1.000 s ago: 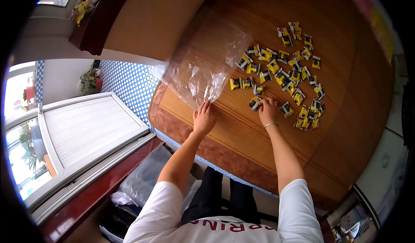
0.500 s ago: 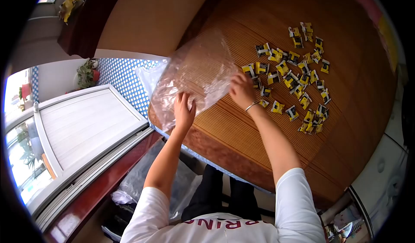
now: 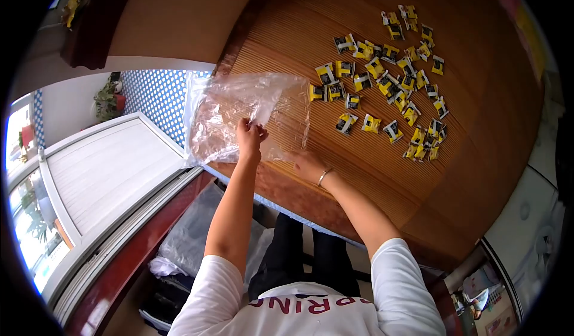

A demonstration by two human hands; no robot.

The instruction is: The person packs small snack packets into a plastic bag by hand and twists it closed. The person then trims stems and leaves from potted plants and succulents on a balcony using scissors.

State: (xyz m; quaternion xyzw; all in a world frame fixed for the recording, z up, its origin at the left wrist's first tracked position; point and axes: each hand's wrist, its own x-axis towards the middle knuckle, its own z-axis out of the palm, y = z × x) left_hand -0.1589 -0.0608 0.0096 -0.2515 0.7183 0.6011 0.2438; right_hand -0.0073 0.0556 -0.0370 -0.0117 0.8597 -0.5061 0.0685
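A clear plastic bag (image 3: 218, 117) lies crumpled over the left side of the wooden table (image 3: 335, 168). My left hand (image 3: 250, 138) is closed on a fold of the bag near its middle. At the bag's lower right corner is my right hand (image 3: 306, 165), wearing a bracelet; its fingers are blurred, and their grip cannot be made out. Several small yellow and black wrapped packets (image 3: 373, 68) are scattered on the table to the right of both hands.
A white panel door (image 3: 113, 177) and a red sill (image 3: 137, 246) stand at the left. Grey plastic-covered items (image 3: 194, 234) lie below the table edge. A potted plant (image 3: 107, 102) is at the back left, and a shelf (image 3: 487, 294) at the lower right.
My right hand has left the packets and moved left and down to the bag's edge. The bag has shifted left and folded over. My left hand has closed on it.
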